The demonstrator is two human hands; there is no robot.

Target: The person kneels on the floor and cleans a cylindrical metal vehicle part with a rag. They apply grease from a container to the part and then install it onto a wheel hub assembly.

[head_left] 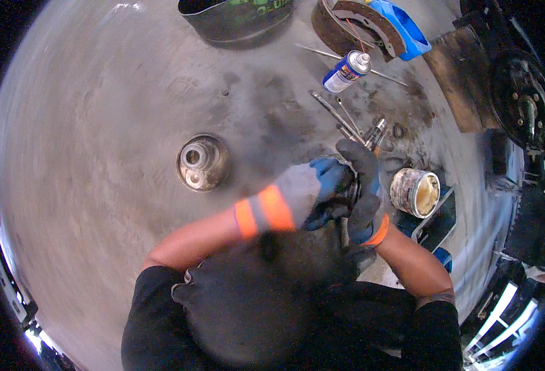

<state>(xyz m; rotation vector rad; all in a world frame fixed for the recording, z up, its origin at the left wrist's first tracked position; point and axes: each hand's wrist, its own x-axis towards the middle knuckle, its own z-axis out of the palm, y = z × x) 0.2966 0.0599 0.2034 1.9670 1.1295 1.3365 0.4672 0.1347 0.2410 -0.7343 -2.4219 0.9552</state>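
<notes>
My left hand, in a grey and blue glove with an orange-striped cuff, is closed with its fingers curled against a dark round part. My right hand, gloved in dark grey and blue, wraps the same part from the other side. Most of that part is covered by the gloves, so its exact kind does not show. Beside my right hand stands an open tub of pale yellow grease. Just beyond the hands lie several metal wrenches and socket tools.
A metal flanged hub sits on the concrete floor at left. Farther off are a spray can, curved brake shoes, a blue jug and a dark green tub. At right, a wooden board adjoins a black wheel hub.
</notes>
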